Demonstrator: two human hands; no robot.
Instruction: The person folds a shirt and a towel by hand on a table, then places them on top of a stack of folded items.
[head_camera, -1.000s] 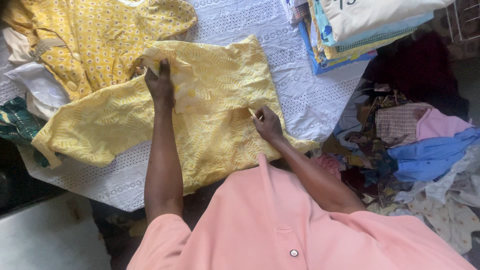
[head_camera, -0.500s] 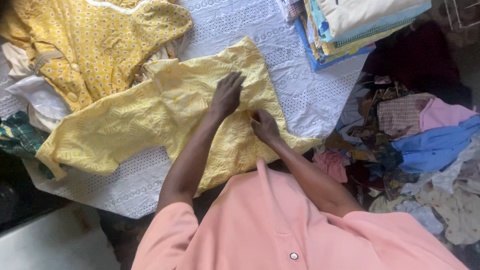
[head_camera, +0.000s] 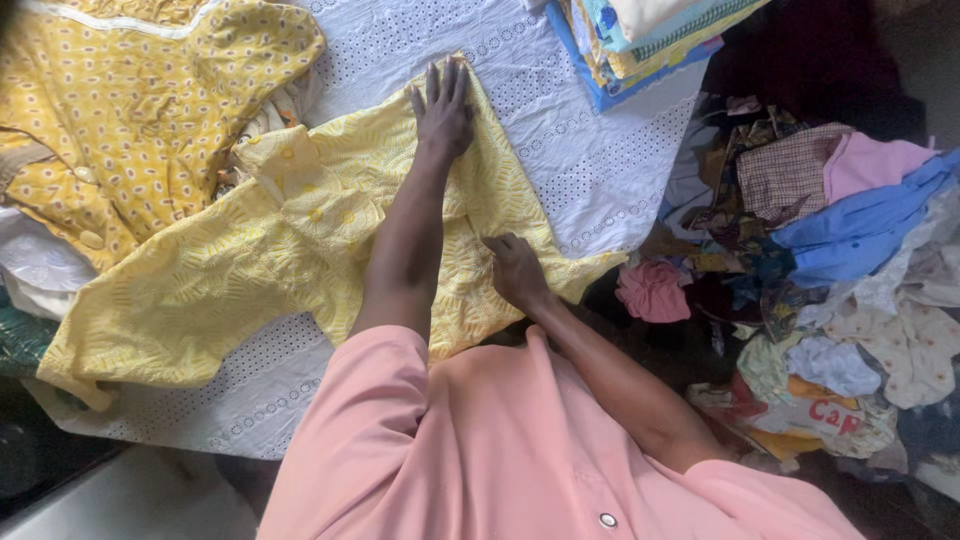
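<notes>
Both hands press on a pale yellow, bumpy cotton shirt (head_camera: 300, 250) spread on the white lacy cloth (head_camera: 600, 170) over the tabletop. Left hand (head_camera: 441, 105) lies flat, fingers spread, at the shirt's far edge. Right hand (head_camera: 515, 270) is curled, pinching the fabric nearer the body. Folded clothes (head_camera: 640, 40) sit stacked beyond.

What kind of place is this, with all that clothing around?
Probably a home laundry or clothes-sorting spot. A yellow shirt lies spread on a table with a white eyelet cloth, a folded stack sits at the far edge, and a loose pile of clothes covers the floor.
</notes>
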